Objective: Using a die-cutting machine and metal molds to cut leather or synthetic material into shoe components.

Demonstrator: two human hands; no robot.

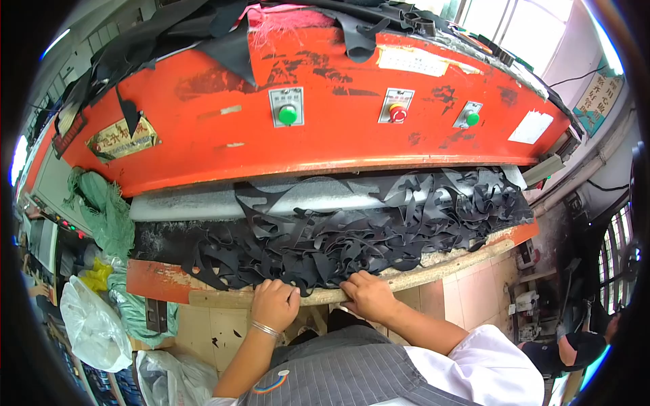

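Both of my hands are at the wooden front edge (pixel 433 271) of a large orange machine. My left hand (pixel 275 304) is curled over this edge, left of the middle, with its fingertips by the scraps. To its right, my right hand (pixel 369 296) is bent over the same edge, its fingers folded and partly hidden. Directly beyond my hands lies a tangled heap of black sheet offcuts (pixel 325 243), with curved cut-out shapes. It spreads across the machine's bed, thickest from the middle to the right, and some strips hang over the edge.
The machine's orange front (pixel 338 135) carries a green button (pixel 288 115), a red knob (pixel 398 113) and another green button (pixel 472 119). More black sheets (pixel 169 34) drape its top. White plastic bags (pixel 95 325) stand at left. Another person (pixel 579 348) is at far right.
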